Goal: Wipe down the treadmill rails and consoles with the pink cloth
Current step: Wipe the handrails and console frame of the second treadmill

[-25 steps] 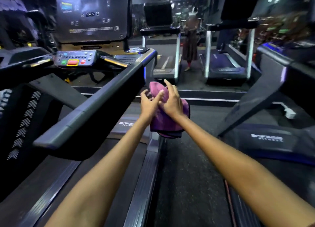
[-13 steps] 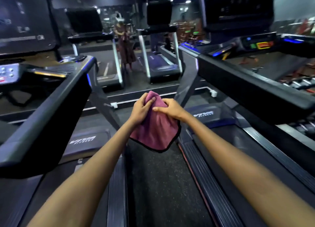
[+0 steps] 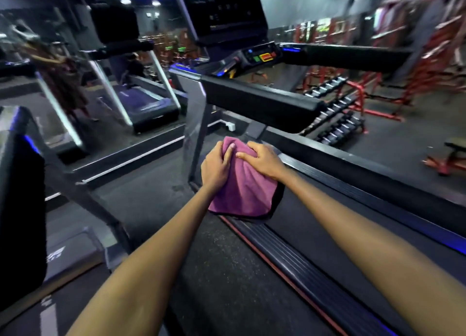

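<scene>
Treadmill rail (image 3: 262, 103) stands just beyond and above the fingers, console (image 3: 261, 55) farther past it, while left hand (image 3: 215, 167) and right hand (image 3: 263, 162) grip the bunched pink cloth (image 3: 243, 194) between them, apparently readying it; next move calls for carrying it up onto that rail.

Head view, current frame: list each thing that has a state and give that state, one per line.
pink cloth: bunched at the top, lower part hanging loose, held in the air, touching no rail.
left hand: grips the cloth's top edge.
right hand: grips the cloth's top beside the left hand.
handrail: not touched by the cloth.
console screen: lit, showing coloured graphics.
control panel: buttons lit, untouched.
</scene>
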`<state>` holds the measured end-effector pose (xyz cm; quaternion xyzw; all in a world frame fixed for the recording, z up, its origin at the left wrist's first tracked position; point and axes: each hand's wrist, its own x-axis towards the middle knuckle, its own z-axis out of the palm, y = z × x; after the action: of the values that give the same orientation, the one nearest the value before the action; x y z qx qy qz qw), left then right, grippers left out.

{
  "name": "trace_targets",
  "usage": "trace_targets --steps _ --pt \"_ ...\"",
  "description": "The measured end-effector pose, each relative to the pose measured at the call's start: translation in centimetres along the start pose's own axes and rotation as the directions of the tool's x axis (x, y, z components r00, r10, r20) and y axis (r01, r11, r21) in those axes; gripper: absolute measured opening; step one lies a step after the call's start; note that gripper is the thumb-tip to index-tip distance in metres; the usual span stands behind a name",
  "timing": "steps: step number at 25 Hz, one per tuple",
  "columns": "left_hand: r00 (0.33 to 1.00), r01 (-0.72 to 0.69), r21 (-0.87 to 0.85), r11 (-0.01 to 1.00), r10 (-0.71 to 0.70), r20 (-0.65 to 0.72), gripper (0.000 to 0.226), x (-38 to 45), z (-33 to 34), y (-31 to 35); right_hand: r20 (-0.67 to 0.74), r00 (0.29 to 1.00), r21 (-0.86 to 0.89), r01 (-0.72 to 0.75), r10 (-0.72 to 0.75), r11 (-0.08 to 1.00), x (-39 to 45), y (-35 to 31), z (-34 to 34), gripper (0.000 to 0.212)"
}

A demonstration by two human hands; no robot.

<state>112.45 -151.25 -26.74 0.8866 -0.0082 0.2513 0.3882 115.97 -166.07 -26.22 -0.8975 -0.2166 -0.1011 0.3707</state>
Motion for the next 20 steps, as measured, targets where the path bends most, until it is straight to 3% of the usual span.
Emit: trace_targets --steps 4,10,14,17,20 --pt "0.994 -0.079 -0.068 0.995 0.083 0.065 0.033 -0.5 4.1 5.7 -0.103 0.992 -0.07 -0.081 0.073 0.994 -2.5 3.1 -6.2 0.034" --pt "0.994 -0.059 -0.14 0.988 0.072 0.088 0.032 -0.4 9.2 11.7 -0.148 0.984 -0.051 -0.106 0.098 0.993 -3.9 6.4 -13.6 0.03" --pt "1.0 0.025 -0.385 0.922 -0.019 0.019 0.032 0.9 11.6 15.4 -0.165 0.986 -0.173 -0.049 0.02 0.984 -2.6 8.8 -17.6 0.015" --pt "0.998 0.031 -0.416 0.909 -0.054 -0.042 0.031 2.4 13.1 17.9 -0.21 0.976 -0.26 -0.003 -0.054 0.966 -0.8 9.9 -20.3 0.01" --pt "0.979 0.092 -0.402 0.911 -0.156 -0.13 0.032 4.3 14.3 19.6 -0.145 0.984 -0.407 0.032 -0.099 0.913 1.8 9.7 -22.2 0.019"
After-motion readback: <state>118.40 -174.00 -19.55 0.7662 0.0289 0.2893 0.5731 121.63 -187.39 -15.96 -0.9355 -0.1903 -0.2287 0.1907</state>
